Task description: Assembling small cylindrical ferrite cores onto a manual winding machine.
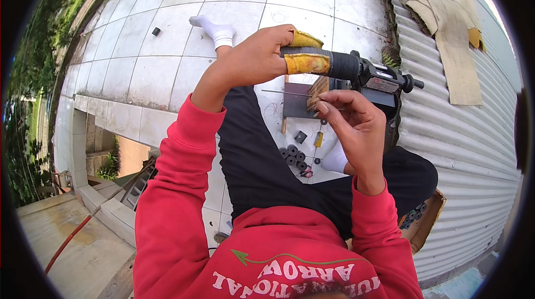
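My left hand (253,56) reaches across to a black machine (384,79) with a shaft on its right end. Yellow covers (306,64) wrap two of its fingers, which close around a dark grey cylinder (341,65) in line with the machine. Lower and to the right, my right hand (356,123) pinches a thin metal rod (278,92) between thumb and forefinger; the rod points left. A wooden block (317,88) and a dark flat plate (298,108) sit behind the rod. The rod's right end is hidden by my fingers.
Several short black cylinders (292,154) and a yellow scrap (319,139) lie on the tiles between my legs. A cardboard box (432,226) with more cylinders stands by my right knee. Corrugated sheeting (440,132) with sacking (457,59) rises at right. A small black piece (156,31) lies far left.
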`<action>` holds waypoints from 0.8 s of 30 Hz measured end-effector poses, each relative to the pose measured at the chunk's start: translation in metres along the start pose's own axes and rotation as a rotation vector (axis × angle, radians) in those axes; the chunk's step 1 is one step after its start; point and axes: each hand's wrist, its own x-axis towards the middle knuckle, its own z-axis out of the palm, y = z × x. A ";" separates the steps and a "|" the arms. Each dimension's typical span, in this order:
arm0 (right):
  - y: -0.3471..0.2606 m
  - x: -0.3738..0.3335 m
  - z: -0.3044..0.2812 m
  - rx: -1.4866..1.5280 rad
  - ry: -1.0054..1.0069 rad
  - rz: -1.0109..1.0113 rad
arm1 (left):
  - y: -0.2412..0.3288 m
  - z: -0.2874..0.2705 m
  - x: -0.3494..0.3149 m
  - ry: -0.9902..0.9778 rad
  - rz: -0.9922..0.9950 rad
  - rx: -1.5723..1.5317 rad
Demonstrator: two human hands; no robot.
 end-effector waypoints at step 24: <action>0.038 0.019 0.003 -0.969 0.073 -0.876 | -0.002 -0.002 0.004 -0.076 -0.253 -0.215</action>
